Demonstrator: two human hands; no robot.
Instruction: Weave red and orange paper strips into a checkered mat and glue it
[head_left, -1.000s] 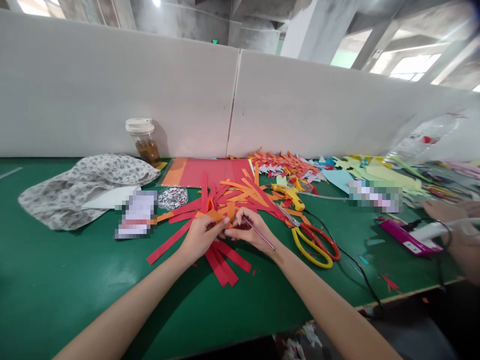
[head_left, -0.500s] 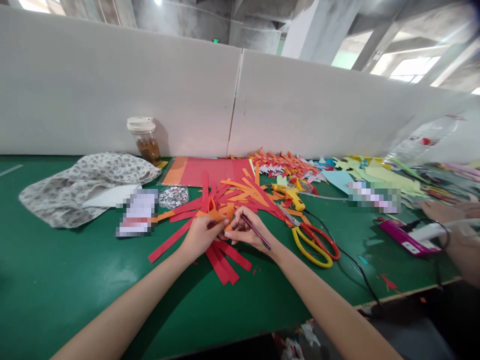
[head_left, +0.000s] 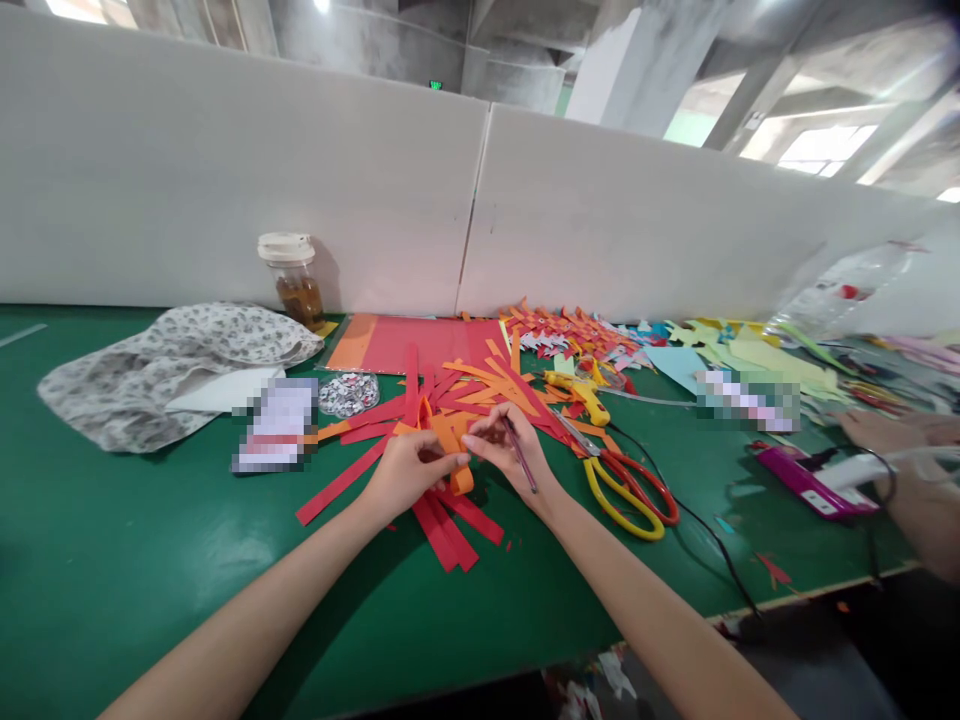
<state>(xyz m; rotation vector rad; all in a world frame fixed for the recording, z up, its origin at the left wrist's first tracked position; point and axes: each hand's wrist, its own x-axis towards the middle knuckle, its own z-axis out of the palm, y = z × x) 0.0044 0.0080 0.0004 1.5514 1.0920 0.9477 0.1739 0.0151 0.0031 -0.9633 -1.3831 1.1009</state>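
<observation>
My left hand (head_left: 409, 465) pinches a folded orange strip (head_left: 448, 436), which looks like felt or paper, between thumb and fingers. The strip's lower end curls into a loop (head_left: 463, 482). In my right hand (head_left: 510, 450) a thin dark purple pen or pencil (head_left: 520, 456) lies across the palm, slanting down to the right. The right fingertips are close together at the strip's right edge; whether they grip it I cannot tell. Beneath both hands, flat red strips (head_left: 442, 535) fan out over the green table (head_left: 187, 560), with more orange strips (head_left: 491, 382) beyond.
Scissors (head_left: 626, 490) and a yellow glue gun (head_left: 581, 390) with a black cord lie to the right. A lidded cup (head_left: 294, 285), patterned cloth (head_left: 165, 375) and phone-like object (head_left: 277, 425) stand or lie left. At far right is another person's hand (head_left: 885, 435) near a purple glue gun (head_left: 814, 485).
My right fingers have shifted slightly up, away from the strip's lower end. The orange strip's curled end now shows below my left thumb. The pen has turned steeper.
</observation>
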